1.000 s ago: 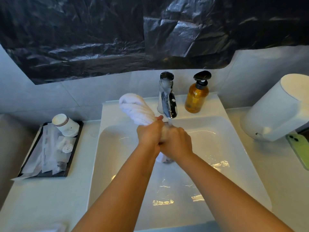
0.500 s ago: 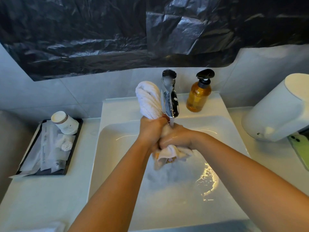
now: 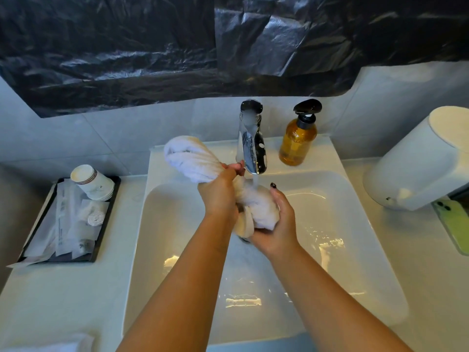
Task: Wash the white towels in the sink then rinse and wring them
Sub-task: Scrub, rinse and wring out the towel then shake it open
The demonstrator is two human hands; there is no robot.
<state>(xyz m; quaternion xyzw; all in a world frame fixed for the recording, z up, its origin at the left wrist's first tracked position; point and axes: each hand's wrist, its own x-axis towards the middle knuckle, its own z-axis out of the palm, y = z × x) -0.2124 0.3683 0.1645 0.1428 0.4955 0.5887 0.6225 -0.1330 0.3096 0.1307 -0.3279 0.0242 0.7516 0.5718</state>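
Note:
A twisted white towel (image 3: 193, 161) stretches from upper left down into the white sink (image 3: 355, 224). My left hand (image 3: 219, 194) grips the towel at its middle, with the thick rolled end sticking out up and to the left. My right hand (image 3: 276, 224) cups and holds the lower end of the towel under the chrome tap (image 3: 251, 146). Water runs from the tap onto the towel between my hands. A wet tail of cloth hangs below my hands, over the basin.
An amber soap bottle (image 3: 298, 141) with a black pump stands right of the tap. A black tray (image 3: 68, 219) with paper cups and packets sits on the left counter. A white dispenser (image 3: 416, 163) and a green phone (image 3: 454, 222) lie at right. More white cloth (image 3: 50, 345) shows at bottom left.
The rolled end of the towel has swung from upright to the upper left. My right hand has turned over, from gripping on top to cupping the lower end from below.

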